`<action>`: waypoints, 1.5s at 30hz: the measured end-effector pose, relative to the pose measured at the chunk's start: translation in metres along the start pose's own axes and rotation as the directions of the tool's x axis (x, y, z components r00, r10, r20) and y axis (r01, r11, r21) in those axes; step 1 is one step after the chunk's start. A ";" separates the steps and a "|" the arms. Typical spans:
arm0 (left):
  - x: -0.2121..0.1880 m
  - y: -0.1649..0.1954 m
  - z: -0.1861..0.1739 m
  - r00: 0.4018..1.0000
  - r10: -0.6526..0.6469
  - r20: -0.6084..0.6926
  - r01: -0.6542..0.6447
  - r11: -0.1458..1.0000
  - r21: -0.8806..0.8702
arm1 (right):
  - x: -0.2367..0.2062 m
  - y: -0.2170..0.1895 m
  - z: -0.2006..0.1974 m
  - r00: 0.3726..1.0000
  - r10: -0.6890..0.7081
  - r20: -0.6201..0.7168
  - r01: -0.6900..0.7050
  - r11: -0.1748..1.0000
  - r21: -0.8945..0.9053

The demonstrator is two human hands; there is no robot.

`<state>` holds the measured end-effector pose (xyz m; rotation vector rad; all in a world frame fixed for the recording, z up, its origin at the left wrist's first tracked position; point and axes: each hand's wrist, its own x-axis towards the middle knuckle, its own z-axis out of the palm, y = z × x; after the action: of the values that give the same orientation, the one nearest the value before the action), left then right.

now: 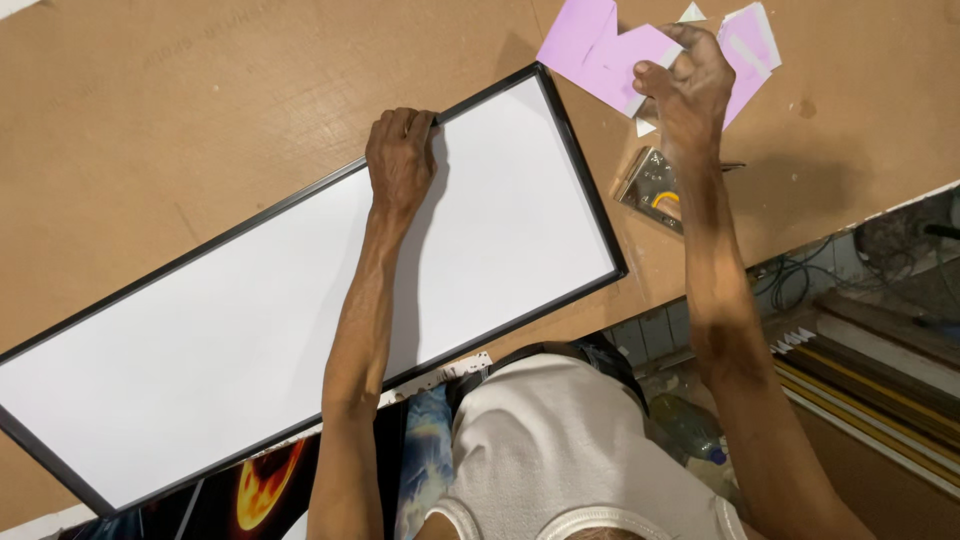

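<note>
A person leans over a brown worktop (pixel 200 110), the left hand (pixel 400 155) pressed on the far long edge of a black-framed white panel (pixel 250 330) that lies diagonally across it, fingers curled over the frame rail. The right hand (pixel 690 85), near the worktop's far right edge, has its grip pinched on a pink paper piece (pixel 600 55) among white-backed scraps (pixel 752 40). A small metal corner tool (pixel 655 185) lies just below that wrist.
</note>
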<state>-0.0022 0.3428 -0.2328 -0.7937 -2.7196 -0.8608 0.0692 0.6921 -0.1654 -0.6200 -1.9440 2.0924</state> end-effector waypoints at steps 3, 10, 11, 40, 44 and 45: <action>-0.009 0.002 -0.017 0.997 -0.064 0.032 0.065 0.998 -0.012 | 0.011 0.004 0.021 0.996 -0.039 0.078 0.047 0.994 -0.103; 0.064 0.020 -0.004 0.963 -0.233 0.136 0.266 0.725 -0.635 | 0.027 0.017 0.058 0.947 -0.099 0.305 0.139 0.984 -0.113; 0.082 0.023 0.010 0.953 -0.266 0.147 0.289 0.641 -0.711 | 0.031 0.019 0.059 0.945 -0.113 0.306 0.160 0.978 -0.133; 0.062 0.036 0.044 0.989 0.017 0.147 0.032 0.945 -0.325 | 0.002 0.049 0.062 0.947 0.093 0.307 0.130 0.762 -0.634; 0.064 0.038 0.037 0.987 0.079 0.137 -0.034 0.953 -0.300 | -0.003 0.035 0.074 0.936 -0.042 0.349 0.267 0.728 -0.631; 0.065 0.038 0.037 0.987 0.070 0.146 -0.021 0.950 -0.312 | -0.004 0.031 0.077 0.943 -0.027 0.331 0.251 0.711 -0.657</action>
<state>-0.0365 0.4184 -0.2242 -1.0194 -2.7196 -1.2876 0.0425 0.6178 -0.1926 -0.2419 -2.8745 1.3616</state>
